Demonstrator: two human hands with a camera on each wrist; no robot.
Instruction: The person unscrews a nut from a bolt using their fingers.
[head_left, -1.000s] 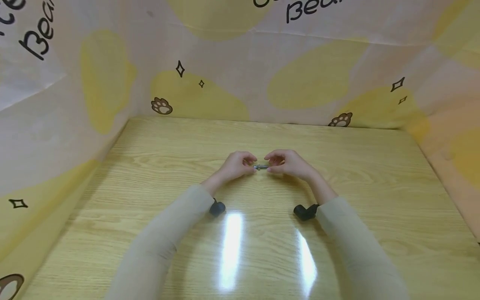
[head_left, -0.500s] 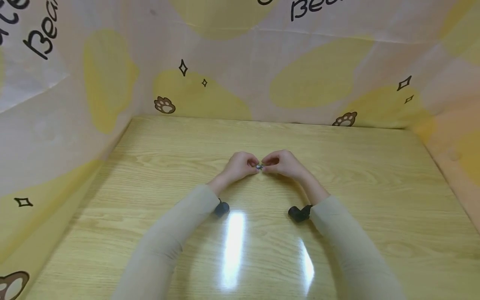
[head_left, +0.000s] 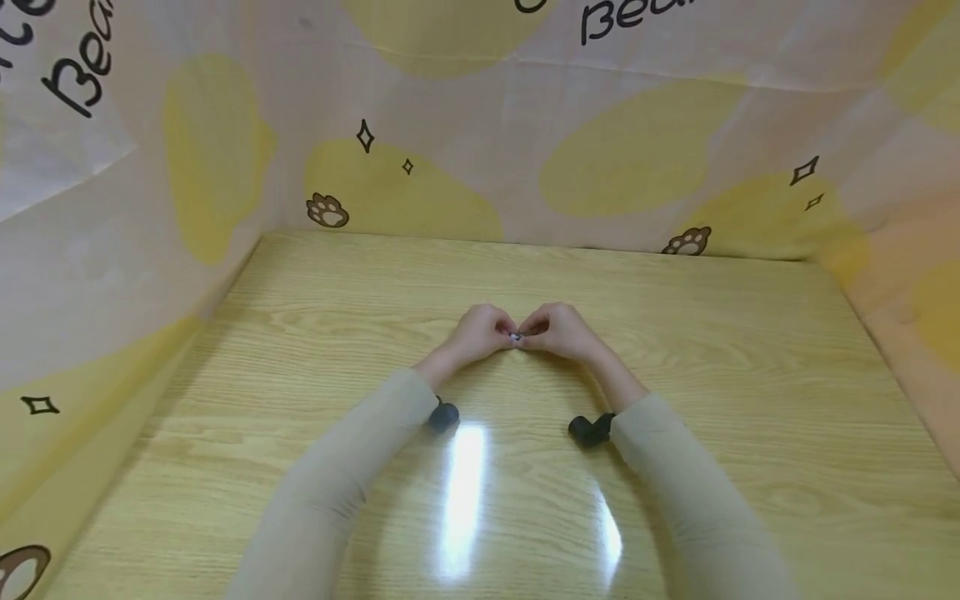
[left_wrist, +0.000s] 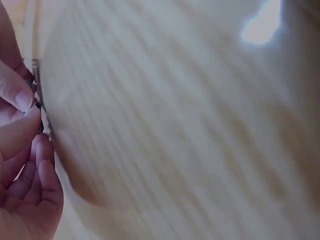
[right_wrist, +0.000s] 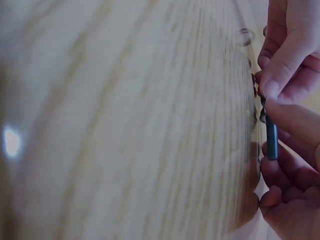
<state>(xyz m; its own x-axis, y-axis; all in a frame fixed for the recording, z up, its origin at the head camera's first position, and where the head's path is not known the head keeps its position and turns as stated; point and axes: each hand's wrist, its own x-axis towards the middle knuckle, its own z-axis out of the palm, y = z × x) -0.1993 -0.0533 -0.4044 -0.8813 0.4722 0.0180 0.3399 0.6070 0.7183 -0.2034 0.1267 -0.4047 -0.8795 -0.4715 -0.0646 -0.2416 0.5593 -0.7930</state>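
Observation:
My left hand [head_left: 478, 331] and right hand [head_left: 558, 332] meet fingertip to fingertip over the middle of the table. Between them is a small metal bolt [head_left: 517, 337], mostly covered by the fingers. In the right wrist view its smooth, dark greenish-grey cylindrical part [right_wrist: 271, 140] extends below the right thumb and index finger, which pinch it near its middle. The left thumb [right_wrist: 272, 87] and index finger pinch the narrower end. From the left wrist, only a dark sliver of the bolt shows beside the left fingertips [left_wrist: 31, 116].
A light wood-grain table [head_left: 337, 292] lies beneath both hands, with bright light reflections [head_left: 465, 500] near the front. Printed cloth [head_left: 442, 100] with yellow patches and paw prints encloses the back and sides. Dark wrist cameras [head_left: 590, 431] jut from the sleeves.
The right hand has moved left until its fingertips meet the left hand's. The bolt's visible silver length has shrunk to a small spot between them.

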